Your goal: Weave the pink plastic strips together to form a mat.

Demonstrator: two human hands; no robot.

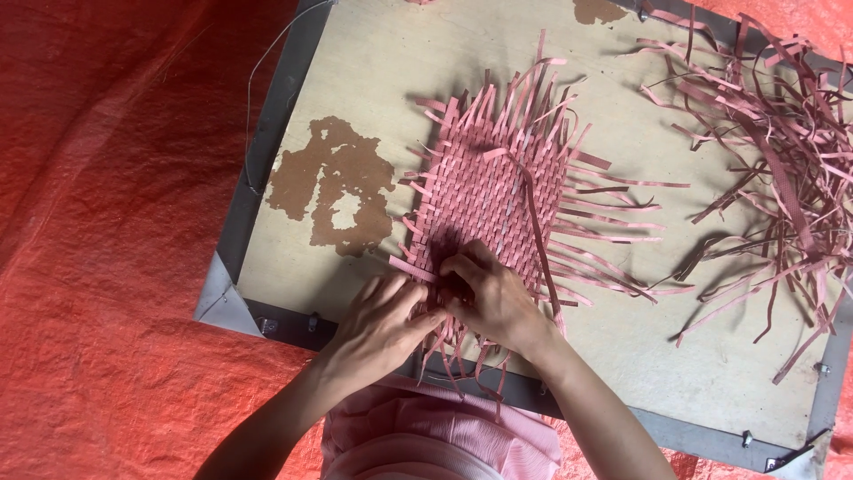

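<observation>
A worn table (373,53) sits on red tarp (107,222); loose strips (782,151) at 2 o'clock. Both hands (444,307), together, pinch the woven mat (493,191).

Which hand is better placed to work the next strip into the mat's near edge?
Probably the right hand: its fingers already rest on the woven mat. The left hand steadies the edge beside it.

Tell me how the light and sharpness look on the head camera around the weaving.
Head view: bright, even daylight, no glare; the woven pink mat is sharp, with soft shadows under the loose strip pile and under both hands, left hand and right hand; slight blur at the fingertips; board edges bow slightly.
</observation>
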